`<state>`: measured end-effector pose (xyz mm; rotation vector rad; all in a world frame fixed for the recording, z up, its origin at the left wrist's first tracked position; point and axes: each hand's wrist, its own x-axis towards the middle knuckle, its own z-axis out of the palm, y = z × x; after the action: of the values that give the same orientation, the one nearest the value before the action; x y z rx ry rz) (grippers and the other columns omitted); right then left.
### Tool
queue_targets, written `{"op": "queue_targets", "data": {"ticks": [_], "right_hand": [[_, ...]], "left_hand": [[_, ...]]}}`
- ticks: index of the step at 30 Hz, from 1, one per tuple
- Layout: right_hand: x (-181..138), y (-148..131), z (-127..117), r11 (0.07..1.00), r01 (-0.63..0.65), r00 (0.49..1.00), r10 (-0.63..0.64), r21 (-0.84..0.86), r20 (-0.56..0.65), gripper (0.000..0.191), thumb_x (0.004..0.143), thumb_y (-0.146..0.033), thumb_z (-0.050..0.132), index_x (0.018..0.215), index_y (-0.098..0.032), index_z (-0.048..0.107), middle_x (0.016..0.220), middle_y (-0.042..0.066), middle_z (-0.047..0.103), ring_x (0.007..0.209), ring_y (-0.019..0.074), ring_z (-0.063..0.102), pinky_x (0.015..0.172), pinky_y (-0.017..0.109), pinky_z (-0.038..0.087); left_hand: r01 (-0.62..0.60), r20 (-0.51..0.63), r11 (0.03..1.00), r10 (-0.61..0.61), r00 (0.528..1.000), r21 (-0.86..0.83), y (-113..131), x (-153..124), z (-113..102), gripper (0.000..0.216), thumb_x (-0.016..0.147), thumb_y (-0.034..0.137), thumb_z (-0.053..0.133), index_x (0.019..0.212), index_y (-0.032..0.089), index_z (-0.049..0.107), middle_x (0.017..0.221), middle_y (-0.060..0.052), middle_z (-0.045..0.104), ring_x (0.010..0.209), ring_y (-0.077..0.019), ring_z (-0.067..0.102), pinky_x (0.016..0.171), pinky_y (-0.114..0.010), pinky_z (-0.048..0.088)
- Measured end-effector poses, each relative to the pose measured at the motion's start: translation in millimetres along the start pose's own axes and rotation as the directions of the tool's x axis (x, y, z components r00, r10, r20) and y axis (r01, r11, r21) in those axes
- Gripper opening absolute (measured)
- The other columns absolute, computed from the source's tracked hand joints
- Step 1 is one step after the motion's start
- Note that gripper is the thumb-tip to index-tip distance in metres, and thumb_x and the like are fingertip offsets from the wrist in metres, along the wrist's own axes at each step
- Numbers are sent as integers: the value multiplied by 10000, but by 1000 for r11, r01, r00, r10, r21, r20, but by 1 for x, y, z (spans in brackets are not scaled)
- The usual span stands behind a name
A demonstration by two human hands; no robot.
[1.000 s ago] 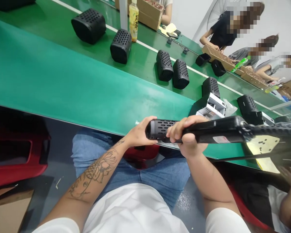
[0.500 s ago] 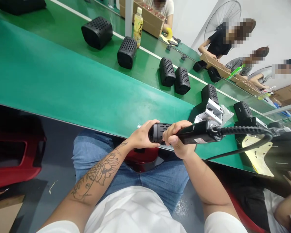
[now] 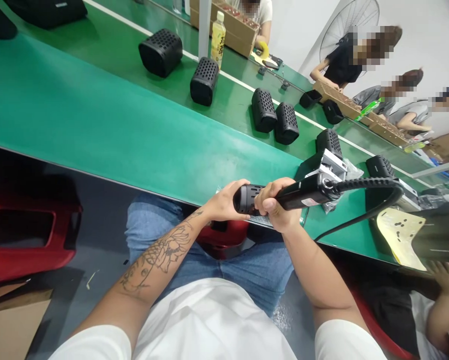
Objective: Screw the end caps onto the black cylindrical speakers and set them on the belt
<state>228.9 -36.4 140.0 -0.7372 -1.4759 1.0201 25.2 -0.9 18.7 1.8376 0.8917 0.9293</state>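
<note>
At the near edge of the table, my left hand (image 3: pixel 226 201) grips the rounded end of a black perforated housing (image 3: pixel 245 199), thumb and fingers on either side. My right hand (image 3: pixel 279 204) is wrapped round a black corded tool that looks like an electric screwdriver (image 3: pixel 307 192). The tool tilts across the housing's right end; its tip is hidden behind my right fingers. From its back end a thick black cable (image 3: pixel 378 185) loops down to the right. Clear plastic (image 3: pixel 262 220) shows under the housing.
Several black perforated housings (image 3: pixel 204 82) stand along the green table (image 3: pixel 134 135). A metal bracket assembly (image 3: pixel 327 165) and a yellow perforated sheet (image 3: pixel 400 232) lie to my right. Beyond them are a drink bottle (image 3: pixel 217 40) and co-workers. A co-worker's hand (image 3: pixel 447 275) shows at far right.
The view has shifted slightly, moving the scene rightward. Both hands keep their holds. The tool's cable bends more tightly, and the tool's angle has changed a little.
</note>
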Motion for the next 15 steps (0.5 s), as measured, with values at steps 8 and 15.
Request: {"op": "queue_targets", "data": {"ticks": [8,15], "right_hand": [[2,1,4,996,-81,996,81,30,-21,710,830,-786,1139,1037,-309,656,706,-97,659,549,146,599,580,332,593],[10,-1,12,999,-41,999,40,27,37,725,777,-768,1176,912,-293,645,715,-61,690,619,166,641,596,334,578]], "left_hand": [[-8,-13,1000,8,1000,13,-4,1,-1,1218,737,585,1140,1770,258,585,1703,-177,766,1554,-459,787,1377,-624,646],[13,-15,999,-12,1000,35,-3,6,-6,1258,691,599,1173,1765,258,613,1715,-174,784,1585,-465,790,1385,-620,650]]}}
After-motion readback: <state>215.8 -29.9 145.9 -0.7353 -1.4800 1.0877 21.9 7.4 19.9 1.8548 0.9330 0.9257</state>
